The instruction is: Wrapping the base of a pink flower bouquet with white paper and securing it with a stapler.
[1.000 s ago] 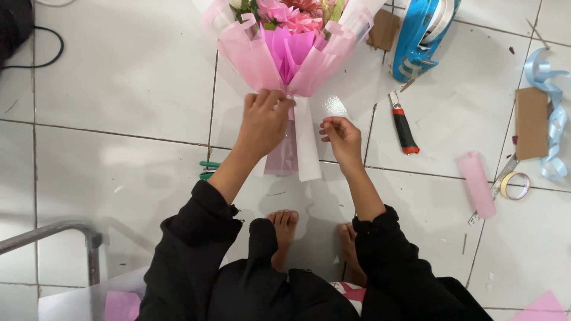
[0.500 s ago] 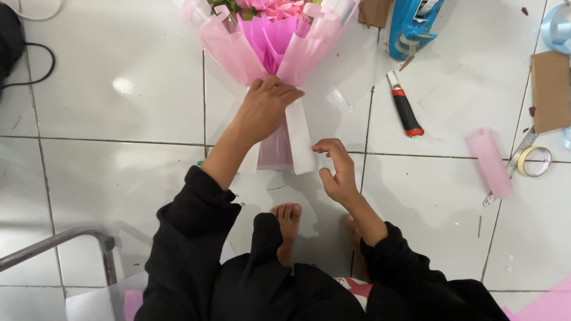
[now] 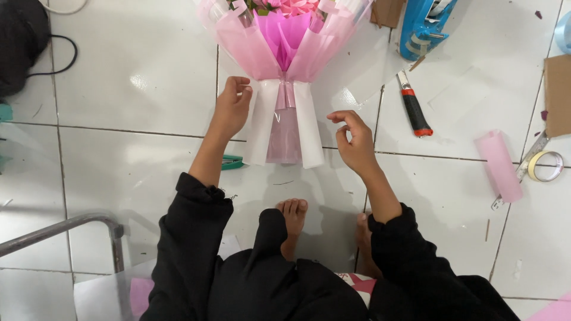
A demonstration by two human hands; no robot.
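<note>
Nearest the camera I see my bare feet (image 3: 294,213) on the white tiled floor (image 3: 119,172), with black sleeves leading outward. My right hand (image 3: 355,141) hovers just right of the bouquet stem, fingers loosely curled and holding nothing; half a second ago it gripped the white strip, which now lies flat, so the strip has been released. My left hand (image 3: 231,110) sits at the left of the wrap, fingers bent, fingertips touching the edge of the left white paper band (image 3: 262,122); a second ago it clamped the neck from above, so the hold has loosened. The bouquet (image 3: 285,53) lies on the floor ahead of me, pink wrap fanning away and two white bands flanking the translucent stem sleeve. I judge the bands now stay in place unaided. Right of it lie a red-and-black utility knife (image 3: 413,106), a pink paper roll (image 3: 499,166) and a tape ring (image 3: 546,166); farther off, a blue tape dispenser (image 3: 425,24).
</note>
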